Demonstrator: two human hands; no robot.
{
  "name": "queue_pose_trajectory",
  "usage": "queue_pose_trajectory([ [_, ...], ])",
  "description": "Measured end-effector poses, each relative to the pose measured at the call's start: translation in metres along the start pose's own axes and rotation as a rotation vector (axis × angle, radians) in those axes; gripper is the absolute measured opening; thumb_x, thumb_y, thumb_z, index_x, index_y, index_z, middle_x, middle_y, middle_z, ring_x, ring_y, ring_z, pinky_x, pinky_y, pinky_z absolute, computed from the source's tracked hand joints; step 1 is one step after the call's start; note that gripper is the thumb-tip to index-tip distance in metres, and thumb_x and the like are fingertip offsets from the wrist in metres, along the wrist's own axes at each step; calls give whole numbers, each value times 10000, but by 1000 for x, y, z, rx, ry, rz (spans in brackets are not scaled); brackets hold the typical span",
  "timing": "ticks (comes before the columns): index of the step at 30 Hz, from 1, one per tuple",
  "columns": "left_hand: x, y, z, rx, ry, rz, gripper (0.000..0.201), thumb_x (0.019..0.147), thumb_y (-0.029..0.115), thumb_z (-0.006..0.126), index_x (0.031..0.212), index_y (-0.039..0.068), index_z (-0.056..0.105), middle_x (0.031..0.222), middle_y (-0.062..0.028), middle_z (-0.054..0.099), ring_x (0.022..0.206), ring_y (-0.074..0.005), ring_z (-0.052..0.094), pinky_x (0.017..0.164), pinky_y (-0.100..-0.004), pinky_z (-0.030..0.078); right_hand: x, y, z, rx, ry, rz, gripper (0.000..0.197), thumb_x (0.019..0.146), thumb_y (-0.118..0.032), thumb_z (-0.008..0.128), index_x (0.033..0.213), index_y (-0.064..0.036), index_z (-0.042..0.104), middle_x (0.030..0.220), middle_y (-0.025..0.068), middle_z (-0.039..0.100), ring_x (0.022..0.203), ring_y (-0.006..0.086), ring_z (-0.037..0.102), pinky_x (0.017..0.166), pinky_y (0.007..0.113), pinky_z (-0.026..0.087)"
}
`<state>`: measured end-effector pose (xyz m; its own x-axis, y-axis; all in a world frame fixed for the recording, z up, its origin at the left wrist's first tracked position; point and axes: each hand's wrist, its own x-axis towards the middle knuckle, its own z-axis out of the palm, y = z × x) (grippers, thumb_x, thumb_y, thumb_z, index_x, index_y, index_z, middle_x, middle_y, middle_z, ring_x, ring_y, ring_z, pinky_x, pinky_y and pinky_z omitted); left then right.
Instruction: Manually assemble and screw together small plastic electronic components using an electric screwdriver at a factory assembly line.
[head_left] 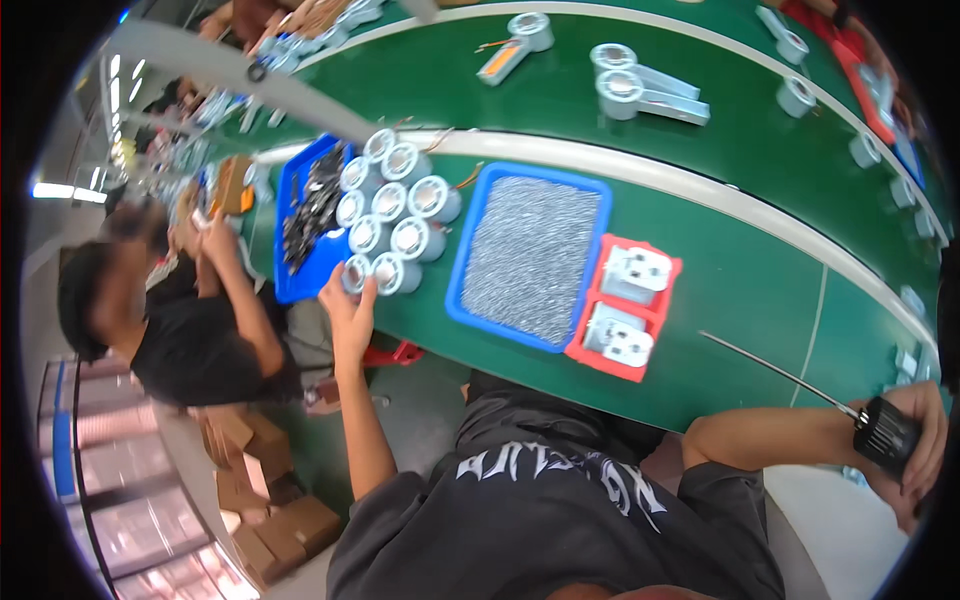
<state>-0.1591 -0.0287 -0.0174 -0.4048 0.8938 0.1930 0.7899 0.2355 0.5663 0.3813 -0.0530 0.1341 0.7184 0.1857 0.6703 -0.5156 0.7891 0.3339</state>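
Note:
At the near left of the green bench, my left hand [350,308] reaches up to the front of a cluster of light-grey round housings [389,202]. Its thumb and fingers close around the nearest one, a small cylindrical housing [355,273] with a copper-coloured centre. My right hand [922,440], out at the far right, grips a black electric screwdriver [886,436]. The tool's long thin bit points left over the bench. Between my hands lie a blue tray [454,290] full of small silver screws and a red two-part holder [628,371] with white-and-grey parts in it.
Another blue tray [322,277] with dark small parts stands behind the cluster's left. Beyond a pale rail [690,177], a green conveyor [560,105] carries grey housings with handles [670,103]. A co-worker in black [205,330] sits at left; cardboard boxes [300,530] stand on the floor.

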Motion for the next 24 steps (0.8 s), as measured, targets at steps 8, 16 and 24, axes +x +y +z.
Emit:
queue_pose_trajectory([
  [8, 44, 123, -46, 166, 72, 220, 413, 888, 168, 586, 1267, 21, 508, 1126, -158, 562, 953, -233, 553, 861, -309, 447, 1, 2, -3, 160, -39, 214, 459, 824, -206, 690, 1207, -8, 532, 626, 9, 553, 414, 99, 506, 350, 235, 485],
  [16, 79, 419, 140, -59, -867, 1244, 422, 849, 184, 608, 1248, 70, 533, 1069, -112, 622, 930, -225, 599, 830, -355, 474, 6, -21, -17, 263, -39, 205, 434, 834, -117, 580, 1220, -102, 382, 562, 79, 539, 318, 167, 471, 278, 267, 446],
  [24, 73, 538, 407, 157, -99, 1611, 599, 809, 533, 603, 1176, 67, 522, 1158, -142, 579, 968, -338, 599, 830, -534, 450, 8, -33, -30, -80, -93, 134, 384, 850, -107, 597, 1159, -94, 371, 554, 102, 533, 331, 183, 503, 293, 281, 473],
])
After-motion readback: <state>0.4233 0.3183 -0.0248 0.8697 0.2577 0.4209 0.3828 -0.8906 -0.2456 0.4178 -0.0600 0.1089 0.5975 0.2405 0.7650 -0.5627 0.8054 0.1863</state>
